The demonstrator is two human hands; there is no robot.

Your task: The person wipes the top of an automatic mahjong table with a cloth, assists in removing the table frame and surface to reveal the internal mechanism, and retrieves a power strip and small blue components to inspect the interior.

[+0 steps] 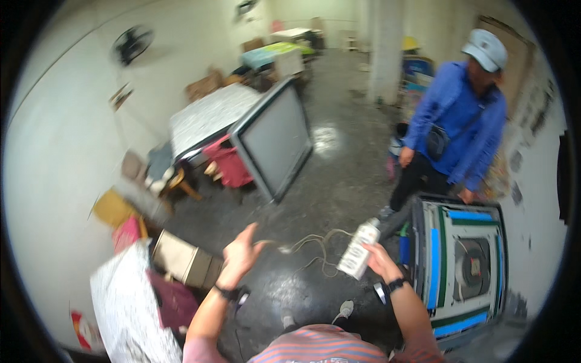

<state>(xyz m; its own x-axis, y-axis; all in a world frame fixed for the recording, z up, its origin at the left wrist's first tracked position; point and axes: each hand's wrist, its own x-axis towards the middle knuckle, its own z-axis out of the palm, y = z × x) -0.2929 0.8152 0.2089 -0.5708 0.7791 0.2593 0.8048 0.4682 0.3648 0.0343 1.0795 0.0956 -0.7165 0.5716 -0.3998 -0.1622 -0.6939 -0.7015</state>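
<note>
In my right hand (pixel 381 261) is a white power strip (pixel 358 249) with a row of sockets along its face, held tilted in front of me. Its pale cord (pixel 316 238) loops loosely to the left, above the dark floor. My left hand (pixel 241 254) is raised on the other side with thumb and forefinger apart. The cord's blurred far end comes close to that thumb; I cannot tell whether they touch.
To the right, a person in blue (pixel 457 130) rests a hand on a framed machine panel (pixel 463 266). A large framed board (pixel 272 142) leans against a table. A cardboard box (pixel 181 257) and a white-covered surface (pixel 133 308) stand at left.
</note>
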